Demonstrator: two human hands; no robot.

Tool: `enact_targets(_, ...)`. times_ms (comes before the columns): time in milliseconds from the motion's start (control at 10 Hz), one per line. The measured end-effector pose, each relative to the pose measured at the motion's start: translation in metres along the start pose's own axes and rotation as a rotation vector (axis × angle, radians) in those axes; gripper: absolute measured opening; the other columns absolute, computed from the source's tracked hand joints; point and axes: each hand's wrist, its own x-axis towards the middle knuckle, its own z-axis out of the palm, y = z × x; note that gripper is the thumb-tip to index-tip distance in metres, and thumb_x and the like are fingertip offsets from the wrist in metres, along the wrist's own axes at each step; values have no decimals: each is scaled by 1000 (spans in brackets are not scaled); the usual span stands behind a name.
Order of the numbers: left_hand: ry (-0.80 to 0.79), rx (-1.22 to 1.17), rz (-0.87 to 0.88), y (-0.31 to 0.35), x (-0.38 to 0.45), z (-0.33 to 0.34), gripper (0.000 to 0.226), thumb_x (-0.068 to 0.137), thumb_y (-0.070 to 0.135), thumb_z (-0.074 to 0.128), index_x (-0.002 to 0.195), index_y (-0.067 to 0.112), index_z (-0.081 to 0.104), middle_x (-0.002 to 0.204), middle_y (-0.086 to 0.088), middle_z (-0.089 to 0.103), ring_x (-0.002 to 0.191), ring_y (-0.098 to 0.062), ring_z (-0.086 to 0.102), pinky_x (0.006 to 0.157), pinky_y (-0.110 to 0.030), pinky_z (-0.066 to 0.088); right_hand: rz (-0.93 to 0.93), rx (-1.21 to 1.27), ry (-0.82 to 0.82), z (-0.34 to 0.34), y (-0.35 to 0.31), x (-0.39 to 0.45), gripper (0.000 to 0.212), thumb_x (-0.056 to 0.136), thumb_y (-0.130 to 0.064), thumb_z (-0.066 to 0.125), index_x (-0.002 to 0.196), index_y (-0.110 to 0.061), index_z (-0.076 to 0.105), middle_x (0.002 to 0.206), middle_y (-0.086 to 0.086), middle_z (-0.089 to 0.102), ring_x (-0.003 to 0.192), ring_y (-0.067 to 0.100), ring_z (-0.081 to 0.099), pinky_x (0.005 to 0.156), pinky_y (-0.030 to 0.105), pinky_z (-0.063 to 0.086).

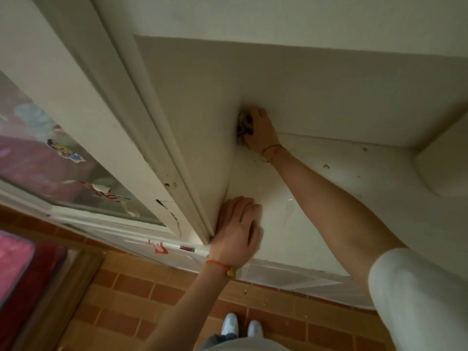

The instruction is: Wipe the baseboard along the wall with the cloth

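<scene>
**Cloth pressed into the far corner of a white ledge**

At the far left, a glass panel (50, 158) carries colourful stickers, one blue and yellow (65, 150), with pink shapes blurred behind the glass. Below it, near the floor, lies a pink and dark red mat (20, 269). A white frame (131, 127) runs diagonally from the top down to the near edge of the ledge, chipped and scuffed low down.

Just right of that frame's lower end, the left hand (236, 230) lies on the white ledge (329, 198), its fingers straight and spread, holding nothing, pressing flat beside the frame. A red string bracelet (221, 266) circles that wrist.

Farther in, the right hand (260, 130) reaches to the corner where the side wall (197, 102) meets the back wall (354, 97). Its fingers curl round a bunched, dark-patterned cloth (244, 125), which touches the corner just above the ledge surface. A thin cord sits on this wrist too. The arm stretches across the ledge, ending in a white sleeve (417, 300) at the near right.

Small dark specks (326, 166) dot the ledge to the right of the arm. Below, the floor is orange-brown brick tile (141, 295), and two white shoes (240, 325) show at the bottom edge. I cannot pick out a baseboard from here.
</scene>
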Motion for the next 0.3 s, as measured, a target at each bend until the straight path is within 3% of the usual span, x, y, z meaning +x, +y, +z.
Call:
enact_targets(200,-9,4,9,0,1,0,34,89,17,55,122,10,60,129,-12,58,124,-32,50,113,-46,34,-23,-42,-33,3,10,1,48,70,-5,65,115,4,53,117,26,47,100,41,52,87,43,47)
enact_targets(300,-3,20,25,-3,1,4,35,88,17,56,122,11,59,129,-11,58,123,-32,50,113,-45,33,-14,2,39,-4,15,-4,45,72,-9,68,114,1,56,115,24,49,96,41,55,85,43,48)
